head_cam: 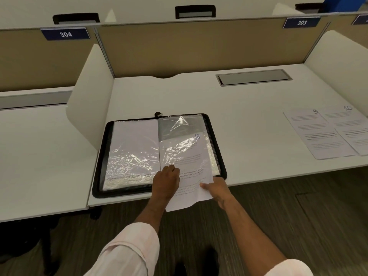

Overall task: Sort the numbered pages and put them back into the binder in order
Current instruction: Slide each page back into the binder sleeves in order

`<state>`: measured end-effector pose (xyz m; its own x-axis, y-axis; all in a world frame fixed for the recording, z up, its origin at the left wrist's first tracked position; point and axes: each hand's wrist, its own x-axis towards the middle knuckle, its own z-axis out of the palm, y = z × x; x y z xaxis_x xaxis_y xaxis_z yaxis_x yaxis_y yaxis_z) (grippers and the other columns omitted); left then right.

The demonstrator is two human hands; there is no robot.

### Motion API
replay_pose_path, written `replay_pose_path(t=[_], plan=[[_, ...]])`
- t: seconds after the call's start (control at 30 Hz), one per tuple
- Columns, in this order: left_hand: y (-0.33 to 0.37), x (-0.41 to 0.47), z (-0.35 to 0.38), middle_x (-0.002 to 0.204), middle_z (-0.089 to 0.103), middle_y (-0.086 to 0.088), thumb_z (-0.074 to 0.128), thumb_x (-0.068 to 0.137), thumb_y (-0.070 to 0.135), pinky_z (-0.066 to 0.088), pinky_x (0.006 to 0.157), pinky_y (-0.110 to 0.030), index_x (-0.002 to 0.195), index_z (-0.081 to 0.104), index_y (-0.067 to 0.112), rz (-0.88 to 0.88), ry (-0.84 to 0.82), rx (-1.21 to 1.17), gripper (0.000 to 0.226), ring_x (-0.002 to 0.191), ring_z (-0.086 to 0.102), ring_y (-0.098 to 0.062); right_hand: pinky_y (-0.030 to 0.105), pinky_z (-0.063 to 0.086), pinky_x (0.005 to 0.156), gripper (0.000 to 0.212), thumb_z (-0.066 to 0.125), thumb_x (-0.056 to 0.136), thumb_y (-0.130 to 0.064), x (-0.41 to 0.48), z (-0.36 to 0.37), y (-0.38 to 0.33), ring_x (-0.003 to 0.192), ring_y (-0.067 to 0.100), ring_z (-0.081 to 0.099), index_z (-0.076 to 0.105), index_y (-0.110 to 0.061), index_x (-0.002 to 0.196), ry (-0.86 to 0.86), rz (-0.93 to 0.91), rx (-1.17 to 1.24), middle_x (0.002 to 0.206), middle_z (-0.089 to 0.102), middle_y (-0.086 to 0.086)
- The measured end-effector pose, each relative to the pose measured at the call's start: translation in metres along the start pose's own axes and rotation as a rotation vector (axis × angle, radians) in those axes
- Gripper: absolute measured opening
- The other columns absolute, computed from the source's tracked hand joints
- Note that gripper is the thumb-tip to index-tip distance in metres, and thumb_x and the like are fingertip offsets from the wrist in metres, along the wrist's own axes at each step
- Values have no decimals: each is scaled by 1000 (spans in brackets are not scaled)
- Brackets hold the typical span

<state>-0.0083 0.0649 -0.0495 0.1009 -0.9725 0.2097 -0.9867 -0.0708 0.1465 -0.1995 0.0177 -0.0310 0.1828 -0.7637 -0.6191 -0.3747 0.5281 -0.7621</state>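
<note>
left plate: 304; right plate: 303; loose page: 9; neighbour page: 10.

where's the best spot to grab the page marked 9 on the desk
Probably its near left corner, coming from the front left. The page marked 9 lies flat on the desk, and page 10 crowds its right side, so the left and near edges are the free ones.
</note>
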Motion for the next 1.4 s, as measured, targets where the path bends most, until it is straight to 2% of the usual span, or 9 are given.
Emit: replay_pose_path(t=[0.2,0.37,0.6,0.8,1.03,1.1,1.17,1.3,1.4], plan=[[-4,3,11,76,60,0,74,79,14,47,46,-31,77,65,14,-47,-32,-21,9,60,57,-18,27,57,71,24,67,92,-23,0,0,-3,93,17,65,62,-17,115,29,-5,91,110,68,3],[-3,4,13,79,62,0,72,82,17,50,49,-32,82,67,14,-49,-45,-35,6,64,59,-18,21,50,59,29,66,91,-21,-7,-15,8,68,9,64,59,-21,119,-108,129,-90,102,71,3],[-1,2,17,79,63,-1,74,81,16,50,48,-33,79,66,15,-47,-23,-53,9,65,59,-18,25,59,74,31,65,92,-11,5,-4,-3,85,17,70,61,-7,123,27,-1,94,96,71,9],[0,-3,15,80,63,-1,75,81,17,49,50,-27,81,66,15,-28,10,-48,9,66,59,-15,14,54,60,33,65,93,-13,16,13,-16,83,15,70,59,-11,125,201,-118,74,96,69,5],[-3,-3,16,84,64,-2,70,86,19,53,53,-31,86,66,15,-17,45,-49,6,69,60,-17,7,43,46,38,61,94,-10,27,17,-28,78,6,62,56,-14,131,312,-199,-80,119,64,7],[-4,-3,19,86,65,-1,71,85,20,54,55,-32,90,67,15,-22,51,-54,8,71,62,-18,6,39,50,41,63,93,-12,31,16,-33,89,13,62,56,-14,133,339,-197,-107,122,63,7],[-5,-1,20,90,67,-1,74,83,20,55,56,-32,98,68,15,-27,62,-70,17,75,64,-18,14,44,62,45,68,90,-17,33,15,-36,103,24,63,56,-17,134,351,-188,-110,123,63,7],[-5,5,21,91,67,-1,79,79,29,54,53,-32,101,69,16,9,43,-46,27,77,64,-17,33,57,78,41,73,87,-26,40,13,-38,96,24,67,59,-21,125,345,-191,-106,116,67,3],[-5,11,22,87,66,1,78,80,35,53,51,-32,95,69,18,16,13,-21,24,74,62,-16,32,59,76,43,74,86,-30,43,10,-37,90,18,68,57,-20,124,337,-219,-115,113,66,2]])
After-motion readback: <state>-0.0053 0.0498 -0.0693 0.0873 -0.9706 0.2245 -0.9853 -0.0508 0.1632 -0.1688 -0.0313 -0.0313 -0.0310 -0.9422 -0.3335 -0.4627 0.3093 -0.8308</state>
